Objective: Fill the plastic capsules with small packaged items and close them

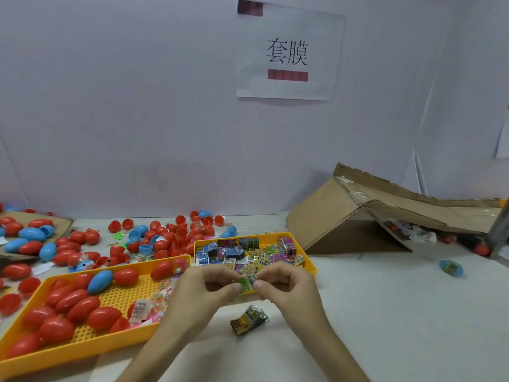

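Observation:
My left hand (pixel 202 293) and my right hand (pixel 286 285) meet above the table and pinch one small green packaged item (pixel 246 282) between their fingertips. Another small yellow and black packet (pixel 249 320) lies on the table just below them. Behind my hands a small yellow tray (pixel 308 260) holds several colourful packets. At the left, a large yellow perforated tray (pixel 118 295) holds several closed red capsules (pixel 80 301), one blue capsule (pixel 100 281) and some packets.
Many red and blue capsules and open halves (pixel 165 238) are scattered at the back left. A tipped cardboard box (pixel 371 216) lies at the right with items under it. A lone blue capsule (pixel 451 268) rests on the table at far right. A paper sign (pixel 289 51) hangs on the wall.

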`<state>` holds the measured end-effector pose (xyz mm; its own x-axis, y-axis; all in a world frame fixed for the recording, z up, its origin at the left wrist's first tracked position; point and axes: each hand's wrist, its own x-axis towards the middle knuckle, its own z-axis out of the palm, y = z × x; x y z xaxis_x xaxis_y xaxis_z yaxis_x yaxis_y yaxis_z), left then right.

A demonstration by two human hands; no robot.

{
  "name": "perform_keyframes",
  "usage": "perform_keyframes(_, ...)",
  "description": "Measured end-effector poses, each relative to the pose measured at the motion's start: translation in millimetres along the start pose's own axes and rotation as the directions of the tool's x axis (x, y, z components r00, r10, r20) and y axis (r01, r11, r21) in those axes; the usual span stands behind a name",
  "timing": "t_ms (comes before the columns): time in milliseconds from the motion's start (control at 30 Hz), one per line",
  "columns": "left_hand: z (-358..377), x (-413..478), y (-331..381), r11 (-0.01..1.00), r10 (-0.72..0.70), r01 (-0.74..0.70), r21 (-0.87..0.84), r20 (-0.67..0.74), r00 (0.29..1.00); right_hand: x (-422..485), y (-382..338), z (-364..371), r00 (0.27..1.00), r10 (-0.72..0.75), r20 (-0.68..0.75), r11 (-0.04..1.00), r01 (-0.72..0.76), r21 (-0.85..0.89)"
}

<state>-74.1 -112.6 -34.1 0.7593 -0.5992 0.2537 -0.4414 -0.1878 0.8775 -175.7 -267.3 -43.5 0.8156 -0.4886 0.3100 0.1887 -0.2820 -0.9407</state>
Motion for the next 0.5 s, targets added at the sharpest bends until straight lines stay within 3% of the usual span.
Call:
perform_keyframes(167, -3.2, 1.2, -0.7, 0.997, 0.039, -0.031, 0.078, -0.102, 0.994, 1.2, 5.0, -2.7, 0.996, 0.007, -0.093, 0.994, -0.016, -0.106)
perform_keyframes(300, -11.2, 15.7, -4.6, 0.986, -0.006, 0.018, 0.166, -0.07, 0.998, 4.0, 6.6, -9.2, 0.984, 0.024, -0.177, 0.995, -0.041, -0.093)
perform_keyframes(500, -11.1, 54.8, -11.5, 0.954, -0.008, 0.035, 0.299, -0.09, 0.996, 5.4, 9.1, -9.5, 0.983, 0.021, -0.181, 0.995, -0.039, -0.097)
